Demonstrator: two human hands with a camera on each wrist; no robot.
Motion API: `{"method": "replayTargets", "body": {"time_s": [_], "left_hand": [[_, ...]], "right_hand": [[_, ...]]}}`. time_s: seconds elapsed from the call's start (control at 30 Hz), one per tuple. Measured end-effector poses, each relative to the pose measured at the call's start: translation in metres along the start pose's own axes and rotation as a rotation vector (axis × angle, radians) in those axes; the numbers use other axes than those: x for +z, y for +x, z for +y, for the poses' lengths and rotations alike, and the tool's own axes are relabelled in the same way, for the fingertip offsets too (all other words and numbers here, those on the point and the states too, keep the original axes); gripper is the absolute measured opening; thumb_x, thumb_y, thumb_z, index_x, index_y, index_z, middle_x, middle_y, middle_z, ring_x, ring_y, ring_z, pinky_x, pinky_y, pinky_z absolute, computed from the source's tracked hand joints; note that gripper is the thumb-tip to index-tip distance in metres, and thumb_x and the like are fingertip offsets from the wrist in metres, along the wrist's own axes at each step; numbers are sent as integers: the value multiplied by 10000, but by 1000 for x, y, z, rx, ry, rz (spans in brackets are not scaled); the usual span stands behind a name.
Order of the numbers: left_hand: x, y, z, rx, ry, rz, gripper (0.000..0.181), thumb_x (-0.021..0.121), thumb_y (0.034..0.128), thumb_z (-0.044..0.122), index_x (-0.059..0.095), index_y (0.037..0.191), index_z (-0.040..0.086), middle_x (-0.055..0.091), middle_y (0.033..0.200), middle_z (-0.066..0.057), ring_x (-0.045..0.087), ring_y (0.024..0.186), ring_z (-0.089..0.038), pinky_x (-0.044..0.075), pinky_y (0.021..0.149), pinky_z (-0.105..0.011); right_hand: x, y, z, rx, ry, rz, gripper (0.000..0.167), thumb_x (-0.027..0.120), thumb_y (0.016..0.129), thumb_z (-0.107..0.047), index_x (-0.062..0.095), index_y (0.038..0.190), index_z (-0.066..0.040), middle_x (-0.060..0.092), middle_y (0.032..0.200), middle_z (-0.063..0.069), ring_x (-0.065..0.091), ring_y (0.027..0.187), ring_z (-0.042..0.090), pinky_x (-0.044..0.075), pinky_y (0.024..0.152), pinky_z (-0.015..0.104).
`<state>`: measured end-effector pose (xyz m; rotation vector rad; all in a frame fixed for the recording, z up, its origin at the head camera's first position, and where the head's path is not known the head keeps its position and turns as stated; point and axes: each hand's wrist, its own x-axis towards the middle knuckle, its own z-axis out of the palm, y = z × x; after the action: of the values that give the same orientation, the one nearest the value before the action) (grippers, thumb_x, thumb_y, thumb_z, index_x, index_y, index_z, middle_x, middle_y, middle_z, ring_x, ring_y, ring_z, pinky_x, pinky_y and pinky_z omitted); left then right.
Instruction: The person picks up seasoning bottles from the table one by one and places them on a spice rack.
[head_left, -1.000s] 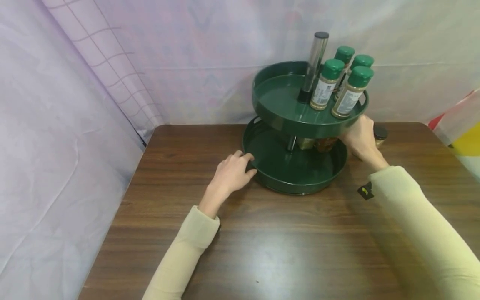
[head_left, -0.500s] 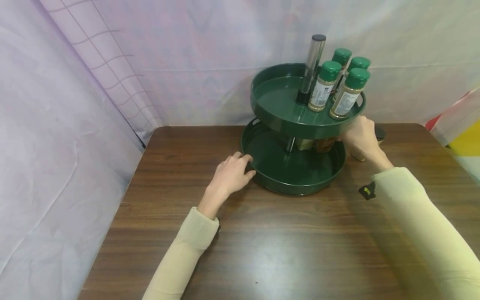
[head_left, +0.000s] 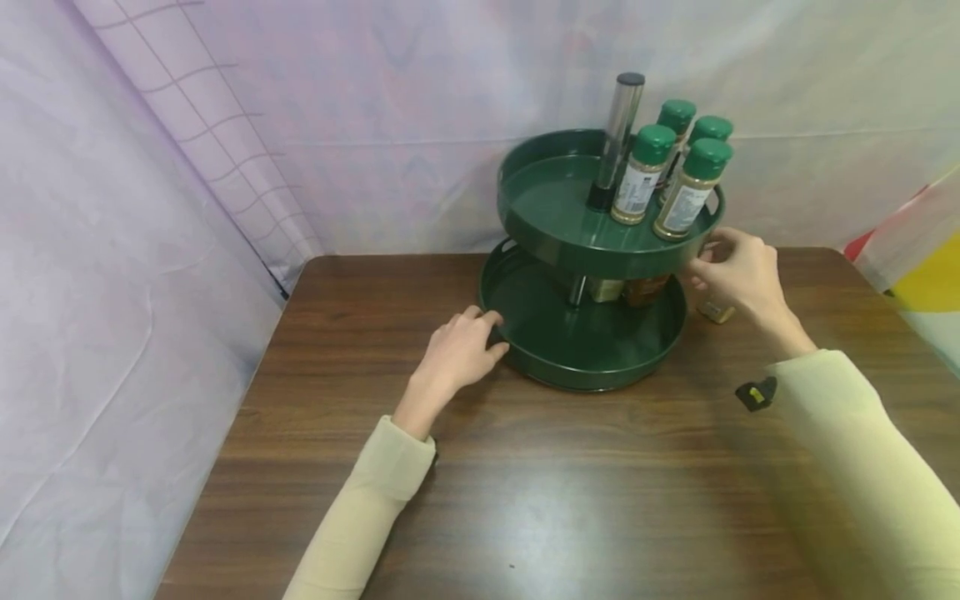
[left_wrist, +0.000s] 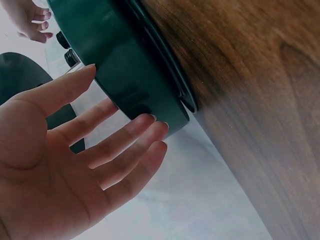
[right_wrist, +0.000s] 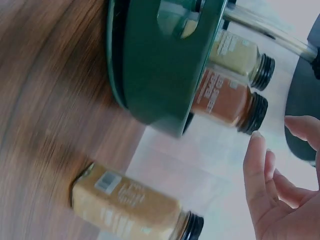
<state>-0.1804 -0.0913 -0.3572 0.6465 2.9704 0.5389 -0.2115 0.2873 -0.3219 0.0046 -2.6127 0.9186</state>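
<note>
A dark green two-tier turntable stands on the table, with a lower tray (head_left: 577, 375) and an upper tray (head_left: 592, 260). My left hand (head_left: 457, 350) rests its fingertips on the lower tray's left rim, fingers loosely spread. By the right edge of the upper tray is my right hand (head_left: 742, 271), fingers bent with nothing between them. Black-capped spice jars, one red-brown (right_wrist: 225, 95) and one pale yellow (right_wrist: 235, 52), stand on the lower tray. A tan spice jar (right_wrist: 127, 200) stands on the table right of the turntable, partly hidden by my right hand in the head view.
Several green-capped spice jars (head_left: 682, 204) stand on the right half of the upper tray, beside the metal post (head_left: 618, 133). Behind the wooden table (head_left: 540, 492) hangs a pale curtain (head_left: 390, 125). A red and yellow item (head_left: 930, 267) is at the far right.
My right hand has drawn back to the right from the turntable's edge, its thumb and fingertips now showing. It now covers the tan jar's black cap. My left hand stays put.
</note>
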Motion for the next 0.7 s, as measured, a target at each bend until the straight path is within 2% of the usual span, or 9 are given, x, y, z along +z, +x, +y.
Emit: {"method": "replayTargets", "body": {"time_s": [0.13, 0.27, 0.33, 0.53, 0.7], "left_hand": [[0, 0, -1, -2, -3, -2, 447, 657, 1002, 299, 590, 1395, 95, 553, 1401, -176, 602, 1193, -352, 533, 917, -498], [0, -1, -1, 0, 2, -1, 448, 653, 1005, 305, 589, 1397, 98, 553, 1402, -176, 610, 1181, -351, 538, 903, -494], [0, -1, -1, 0, 2, -2, 449, 651, 1006, 306, 588, 1399, 98, 552, 1403, -177, 615, 1172, -352, 542, 895, -491], [0, 0, -1, 5, -4, -3, 450, 652, 1005, 303, 587, 1398, 93, 553, 1401, -182, 611, 1179, -353, 538, 906, -492], [0, 0, -2, 12, -5, 0, 453, 653, 1004, 304, 587, 1398, 90, 556, 1397, -184, 609, 1184, -355, 538, 907, -494]], "right_hand": [[-8, 0, 5, 27, -2, -5, 451, 681, 929, -397, 678, 1165, -13, 679, 730, -49, 654, 525, 67, 437, 530, 129], [-18, -1, 11, 44, 4, -19, 540, 701, 920, -461, 669, 1209, -6, 665, 694, -111, 660, 535, 69, 440, 495, 172], [-22, -2, 14, 46, 4, -21, 566, 708, 915, -479, 666, 1218, -3, 669, 680, -119, 660, 537, 64, 454, 484, 186], [-36, -5, 26, 63, -30, -36, 614, 696, 917, -508, 639, 1248, 6, 718, 725, -20, 638, 527, 26, 457, 498, 184], [-47, -6, 40, 83, -59, -22, 618, 710, 910, -507, 632, 1245, 7, 685, 670, -108, 607, 502, -14, 422, 509, 187]]}}
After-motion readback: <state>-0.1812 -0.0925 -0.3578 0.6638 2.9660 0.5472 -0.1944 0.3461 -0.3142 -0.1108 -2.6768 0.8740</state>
